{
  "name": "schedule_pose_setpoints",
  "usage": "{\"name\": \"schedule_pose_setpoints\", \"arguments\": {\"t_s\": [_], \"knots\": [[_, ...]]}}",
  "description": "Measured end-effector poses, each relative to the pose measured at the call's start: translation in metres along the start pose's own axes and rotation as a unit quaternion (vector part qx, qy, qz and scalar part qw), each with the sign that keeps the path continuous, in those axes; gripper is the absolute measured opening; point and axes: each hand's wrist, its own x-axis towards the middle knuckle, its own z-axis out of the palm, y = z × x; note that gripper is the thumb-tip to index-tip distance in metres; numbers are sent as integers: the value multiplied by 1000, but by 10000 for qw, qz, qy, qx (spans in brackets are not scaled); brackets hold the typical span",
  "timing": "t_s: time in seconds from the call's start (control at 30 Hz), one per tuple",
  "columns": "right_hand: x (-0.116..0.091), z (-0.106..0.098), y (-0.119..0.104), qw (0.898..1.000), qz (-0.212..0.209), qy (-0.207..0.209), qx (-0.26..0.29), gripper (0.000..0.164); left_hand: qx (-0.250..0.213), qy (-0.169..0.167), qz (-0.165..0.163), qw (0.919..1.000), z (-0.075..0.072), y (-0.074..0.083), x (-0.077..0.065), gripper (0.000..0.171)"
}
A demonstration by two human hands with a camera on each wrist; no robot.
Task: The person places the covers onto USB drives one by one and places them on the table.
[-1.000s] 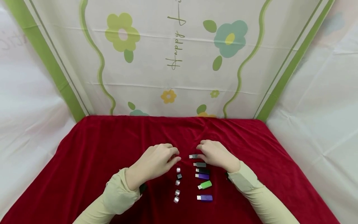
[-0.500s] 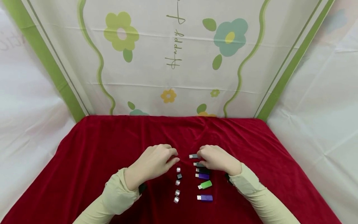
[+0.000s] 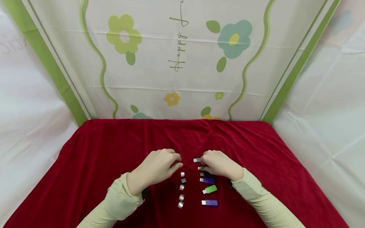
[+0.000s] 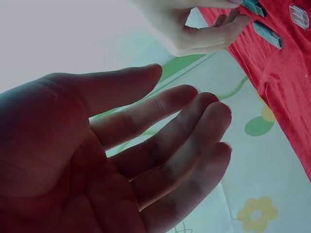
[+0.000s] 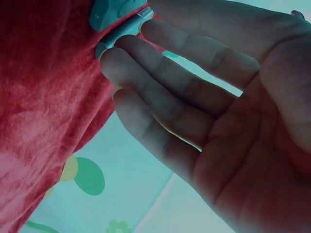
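My left hand [image 3: 160,167] hovers over the cloth, just beyond the column of small caps; its relaxed fingers hold nothing in the left wrist view. My right hand [image 3: 218,163] is over the far end of the row of USB sticks. Its thumb and fingertips are at the second grey USB stick [image 3: 201,168] and partly cover it; whether they pinch it is hidden. The farthest grey USB stick [image 3: 196,160] lies beside the fingers. In the right wrist view, the fingers [image 5: 141,114] lie loosely bent near the two grey sticks.
Toward me lie a black USB stick [image 3: 203,174], a purple one [image 3: 208,180], a green one [image 3: 210,189] and another purple one [image 3: 210,203]. Left of them are clear caps [image 3: 181,187] and a dark cap [image 3: 183,180]. A red cloth [image 3: 119,142] covers the table; a printed curtain stands behind.
My right hand has come toward me from the farthest grey USB stick to the second one, its thumb and fingers drawn closer together. My left hand has barely moved.
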Motion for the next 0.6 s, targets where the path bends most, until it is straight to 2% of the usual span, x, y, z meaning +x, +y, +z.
{"name": "schedule_pose_setpoints", "arguments": {"t_s": [0.1,0.37,0.6], "knots": [[1,4,-1,10000,-57,41,-61,22,13,-5,4,10000,1,-1,-1,8],[1,8,-3,9996,-133,79,-238,37,26,-28,60,10000,2,0,0,9],[1,10,-5,9989,-165,166,-400,39,46,-54,49,10000,4,-2,-1,9]]}}
